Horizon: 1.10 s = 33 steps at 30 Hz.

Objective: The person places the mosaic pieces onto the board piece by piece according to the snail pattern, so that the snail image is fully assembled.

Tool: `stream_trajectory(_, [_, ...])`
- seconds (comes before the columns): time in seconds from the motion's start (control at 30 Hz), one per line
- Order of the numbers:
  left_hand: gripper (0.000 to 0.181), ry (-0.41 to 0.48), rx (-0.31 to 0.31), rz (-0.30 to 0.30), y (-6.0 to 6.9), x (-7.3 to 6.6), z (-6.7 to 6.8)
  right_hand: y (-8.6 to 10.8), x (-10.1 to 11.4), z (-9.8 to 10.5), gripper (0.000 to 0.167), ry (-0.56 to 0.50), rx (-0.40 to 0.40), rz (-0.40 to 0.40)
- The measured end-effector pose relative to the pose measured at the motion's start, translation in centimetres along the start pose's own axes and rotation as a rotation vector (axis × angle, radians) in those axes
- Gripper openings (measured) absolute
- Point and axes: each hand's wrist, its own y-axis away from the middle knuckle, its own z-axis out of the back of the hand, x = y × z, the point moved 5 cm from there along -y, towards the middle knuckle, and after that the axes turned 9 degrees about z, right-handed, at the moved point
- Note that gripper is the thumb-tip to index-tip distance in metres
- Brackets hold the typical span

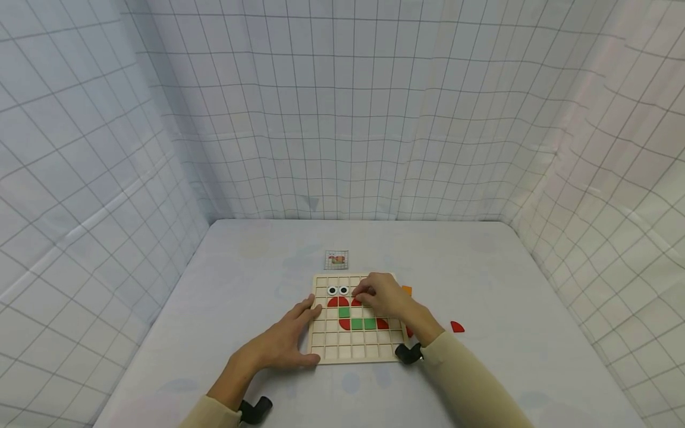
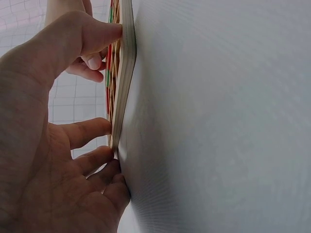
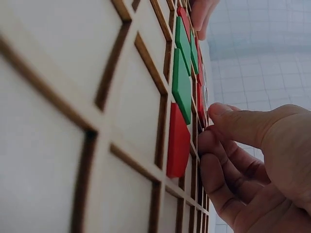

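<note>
A pale wooden grid board (image 1: 337,352) lies flat on the table, with two round eye pieces (image 1: 338,290), red quarter-circle pieces (image 1: 338,302) and green square pieces (image 1: 357,324) in its cells. My left hand (image 1: 286,342) rests against the board's left edge, fingers spread, thumb at the near left corner. In the left wrist view its thumb and fingertips touch the board's side (image 2: 125,73). Over the upper middle cells, my right hand (image 1: 382,294) pinches a red quarter-circle piece at the board's surface; its fingertips partly hide that piece. The right wrist view shows thumb and fingers close together there.
Behind the board lies a small picture card (image 1: 336,260). To the right, a loose red quarter-circle piece (image 1: 457,327) lies on the table (image 1: 503,368). An orange piece (image 1: 407,290) shows beside the board, partly behind the right hand. Gridded white cloth (image 1: 342,119) surrounds the table.
</note>
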Motion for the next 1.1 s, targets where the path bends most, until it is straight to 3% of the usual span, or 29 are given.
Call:
stream_trajectory(0.07, [0.113,0.000,-0.001,0.000,0.0,0.0,0.0,0.1,-0.4,-0.1,0.012,0.003,-0.005,0.005])
stream_trajectory(0.13, [0.113,-0.001,-0.002,0.003,0.0,0.0,0.0,-0.1,-2.7,-1.0,0.010,-0.005,-0.030,0.055])
stream_trajectory(0.23, [0.113,0.000,-0.004,0.004,0.1,-0.1,0.0,0.5,-3.2,-0.7,0.009,0.006,-0.042,0.064])
stream_trajectory(0.3, [0.113,-0.001,-0.005,0.004,0.1,-0.1,0.0,1.1,-3.2,-0.2,0.009,0.012,-0.058,0.058])
stream_trajectory(0.37, [0.113,-0.004,-0.007,0.003,0.1,-0.1,-0.1,2.1,-1.3,1.1,0.010,0.016,-0.043,-0.012])
stream_trajectory(0.57, [0.113,-0.007,-0.010,0.002,0.0,0.0,-0.2,4.4,-2.0,2.1,0.013,-0.030,-0.009,-0.106])
stream_trajectory(0.83, [0.113,-0.015,-0.009,0.003,0.0,-0.1,-0.2,7.6,-3.1,3.4,0.015,-0.034,0.037,-0.080])
stream_trajectory(1.1, [0.112,-0.011,-0.013,0.003,0.1,-0.1,-0.1,9.9,-4.0,4.5,0.032,-0.077,0.070,-0.070])
